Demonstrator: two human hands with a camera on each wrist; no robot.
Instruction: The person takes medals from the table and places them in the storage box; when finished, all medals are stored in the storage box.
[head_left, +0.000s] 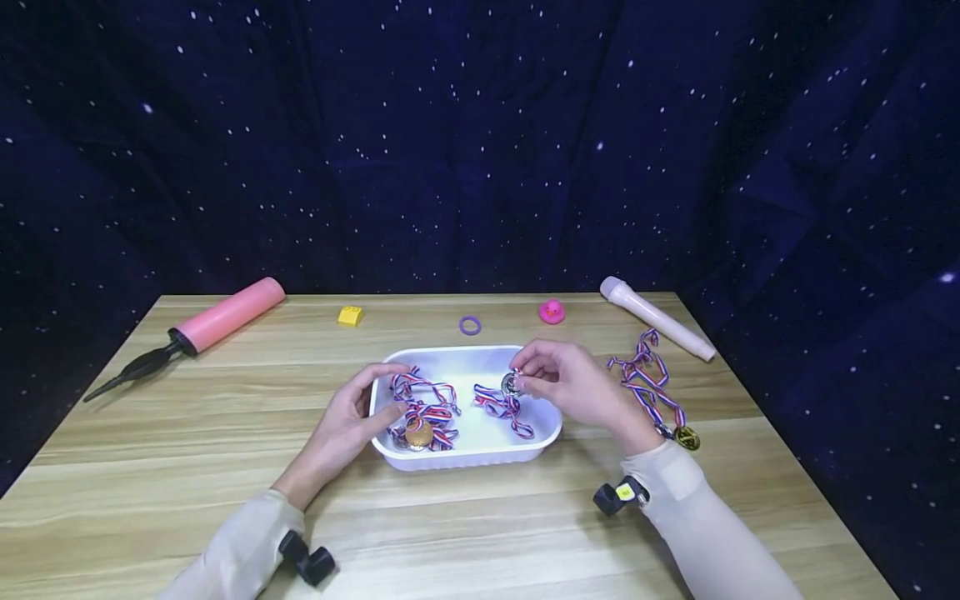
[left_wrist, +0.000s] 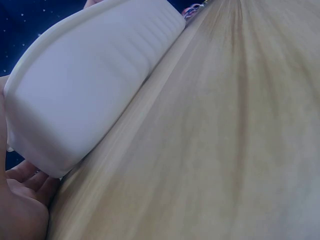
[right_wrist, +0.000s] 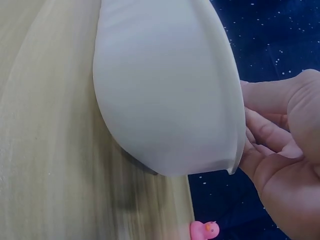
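A white plastic tray [head_left: 467, 460] sits on the wooden table. My left hand [head_left: 352, 414] grips its left end, thumb over the rim and other fingers along the outside, as the left wrist view also shows. Beside that thumb, inside the tray, lie a bronze-coloured medal [head_left: 418, 434] and bunched red, white and blue ribbons [head_left: 424, 390]. At the tray's right end my right hand [head_left: 568, 382] pinches a silver medal [head_left: 511, 384] between thumb and fingers. Its striped ribbon [head_left: 504, 407] trails down onto the tray floor. In the right wrist view the tray wall [right_wrist: 170, 90] hides the medal.
Right of the tray lie more ribbons [head_left: 647, 375] with a gold medal [head_left: 686, 437]. Along the back are a pink hand pump [head_left: 232, 315], a yellow block [head_left: 350, 316], a purple ring [head_left: 470, 325], a pink rubber duck [head_left: 552, 312] and a pale toy microphone [head_left: 656, 318]. A dark starry curtain hangs behind.
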